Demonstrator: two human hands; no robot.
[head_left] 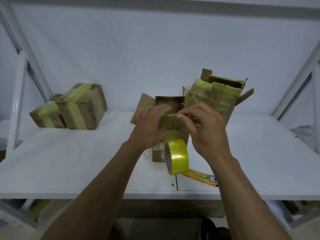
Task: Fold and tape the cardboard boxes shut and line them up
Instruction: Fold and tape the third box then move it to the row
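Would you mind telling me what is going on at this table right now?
A person is closing a small box in the middle of the white table. The right hand pinches its top flap, while the left hand lies against it with fingers fairly straight. A roll of yellow tape leans at the box's front, with a yellow knife beside it. Two taped boxes sit at the left; two open boxes wait behind.

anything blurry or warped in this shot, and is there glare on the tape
Head view: the wide-angle lens leans and bows the white frame posts at both sides; the left hand is motion-smeared at the fingers; the right hand, pinching the small cardboard box, is sharper; the yellow tape roll carries soft glare streaks; light is flat, dim, bluish, with faint shadows.
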